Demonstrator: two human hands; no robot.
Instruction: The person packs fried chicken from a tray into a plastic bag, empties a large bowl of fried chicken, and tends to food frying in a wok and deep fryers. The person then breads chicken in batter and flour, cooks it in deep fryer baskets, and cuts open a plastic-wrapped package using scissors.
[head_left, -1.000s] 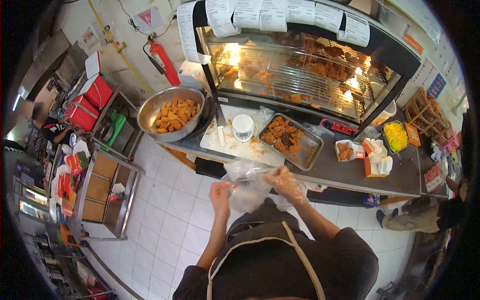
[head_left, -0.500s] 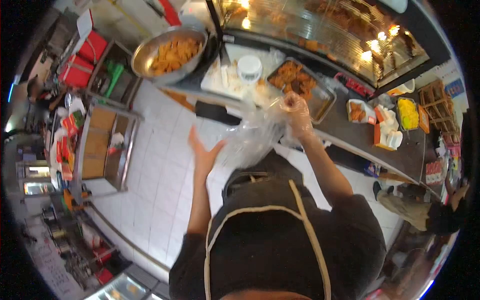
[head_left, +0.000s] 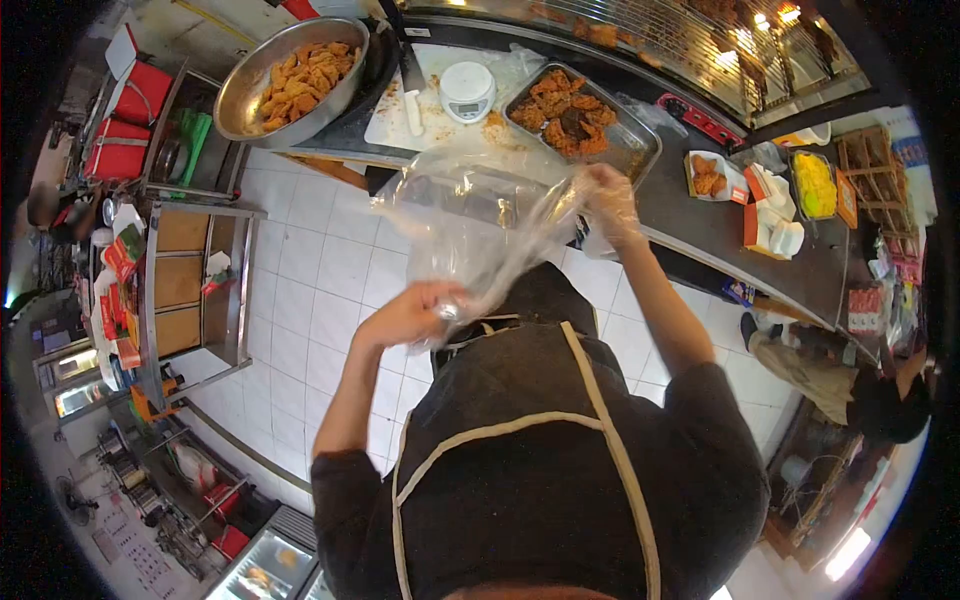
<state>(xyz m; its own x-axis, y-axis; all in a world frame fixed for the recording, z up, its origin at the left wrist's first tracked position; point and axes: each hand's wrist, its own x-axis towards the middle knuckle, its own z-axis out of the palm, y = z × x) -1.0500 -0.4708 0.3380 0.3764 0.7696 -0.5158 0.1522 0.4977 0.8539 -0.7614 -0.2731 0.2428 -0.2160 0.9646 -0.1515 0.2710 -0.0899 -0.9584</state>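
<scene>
A large clear plastic bag [head_left: 465, 205] is stretched between my two hands, in front of the counter. My left hand [head_left: 412, 312] is closed on the bag's lower end, close to my apron. Higher and to the right, my right hand [head_left: 612, 208] pinches a gathered edge of it; clear film like a thin glove covers this hand. Just beyond my right hand lies a metal tray [head_left: 640, 150] with several pieces of fried chicken [head_left: 565, 110]. A white kitchen scale [head_left: 467, 92] and a white-handled knife [head_left: 413, 112] rest on a white cutting board [head_left: 390, 128].
At the counter's left end sits a big metal bowl [head_left: 235, 105] of fried pieces. Boxes of food [head_left: 770, 215] and a tray of yellow food [head_left: 815, 185] are to the right. A lit display case [head_left: 690, 50] stands behind. Another person [head_left: 810, 375] is at far right.
My left hand, spread and apart from the bag before, has closed on it. The bag has been pulled wider between my hands. The view has shifted slightly.
</scene>
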